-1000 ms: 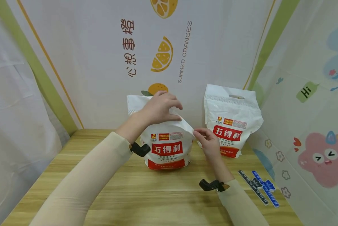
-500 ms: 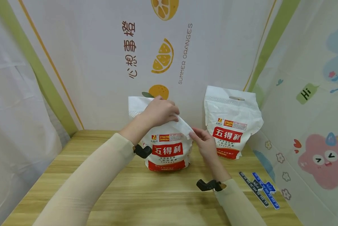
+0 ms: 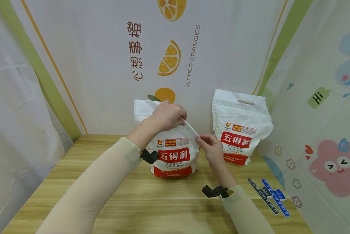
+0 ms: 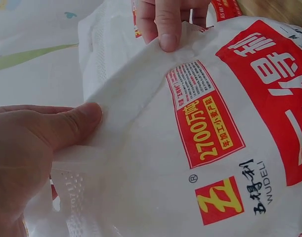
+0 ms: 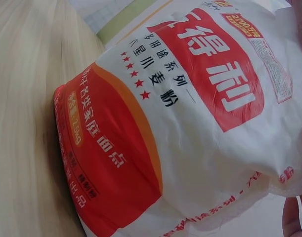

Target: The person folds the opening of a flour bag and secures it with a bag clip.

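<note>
A white flour bag (image 3: 175, 165) with red print stands upright on the wooden table. Its top right edge slopes downward in a fold, while the top left corner still points up. My left hand (image 3: 168, 116) reaches over the top and pinches the folded edge; in the left wrist view its thumb (image 4: 84, 118) lies along the fold. At the lower right end of that edge, my right hand (image 3: 212, 148) pinches the corner between thumb and fingertips. In the right wrist view the front of the bag (image 5: 141, 123) fills most of the picture, with only a few fingers at the right border.
A second, matching flour bag (image 3: 236, 120) with a handle hole stands at the back right, close behind my right hand. A black flat strip (image 3: 263, 196) and a blue flat strip (image 3: 275, 198) lie at the table's right. Printed curtains (image 3: 104, 65) surround the table.
The right hand has shifted slightly left along the bag's edge. The left fingers have curled closer over the top, and the flap between the hands now shows as a thin line.
</note>
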{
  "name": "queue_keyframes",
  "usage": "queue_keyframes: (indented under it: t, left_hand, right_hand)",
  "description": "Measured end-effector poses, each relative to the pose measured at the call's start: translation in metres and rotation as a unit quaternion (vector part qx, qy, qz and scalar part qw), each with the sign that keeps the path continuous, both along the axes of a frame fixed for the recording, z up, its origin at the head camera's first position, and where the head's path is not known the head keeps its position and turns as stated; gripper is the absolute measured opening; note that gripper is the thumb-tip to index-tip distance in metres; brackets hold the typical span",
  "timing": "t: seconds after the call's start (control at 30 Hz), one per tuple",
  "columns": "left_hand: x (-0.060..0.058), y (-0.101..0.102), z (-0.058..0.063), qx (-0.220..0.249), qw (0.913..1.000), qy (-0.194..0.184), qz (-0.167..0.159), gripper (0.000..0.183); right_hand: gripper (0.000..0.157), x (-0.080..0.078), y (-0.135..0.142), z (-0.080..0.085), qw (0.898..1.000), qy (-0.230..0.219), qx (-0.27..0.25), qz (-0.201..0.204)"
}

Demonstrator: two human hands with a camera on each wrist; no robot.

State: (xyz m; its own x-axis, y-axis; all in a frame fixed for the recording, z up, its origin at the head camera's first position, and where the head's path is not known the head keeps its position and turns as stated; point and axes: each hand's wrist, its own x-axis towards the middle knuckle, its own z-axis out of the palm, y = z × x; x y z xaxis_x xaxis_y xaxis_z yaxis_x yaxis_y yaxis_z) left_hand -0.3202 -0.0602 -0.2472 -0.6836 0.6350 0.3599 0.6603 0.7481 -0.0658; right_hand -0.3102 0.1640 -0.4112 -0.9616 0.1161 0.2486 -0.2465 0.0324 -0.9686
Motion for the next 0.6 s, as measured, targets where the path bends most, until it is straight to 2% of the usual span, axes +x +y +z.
queue_keyframes:
  t: [0.23, 0.33, 0.5, 0.6]
  left_hand:
    - [0.001, 0.003, 0.000, -0.038, 0.9987, 0.031, -0.009, 0.010]
    - [0.001, 0.005, 0.001, -0.061, 0.9977, 0.029, -0.005, 0.008]
    - [0.000, 0.005, 0.002, -0.074, 0.9971, 0.018, -0.004, 0.012]
    - [0.001, 0.006, 0.001, -0.056, 0.9983, 0.010, -0.005, 0.012]
  right_hand:
    - [0.021, 0.003, -0.003, 0.002, 1.000, 0.011, -0.005, -0.008]
    - [0.022, 0.004, -0.004, 0.004, 1.000, 0.004, 0.013, -0.007]
    - [0.037, 0.004, -0.008, 0.013, 0.998, 0.021, 0.058, 0.018]
    - [0.040, 0.005, -0.013, 0.021, 0.997, 0.036, 0.071, 0.019]
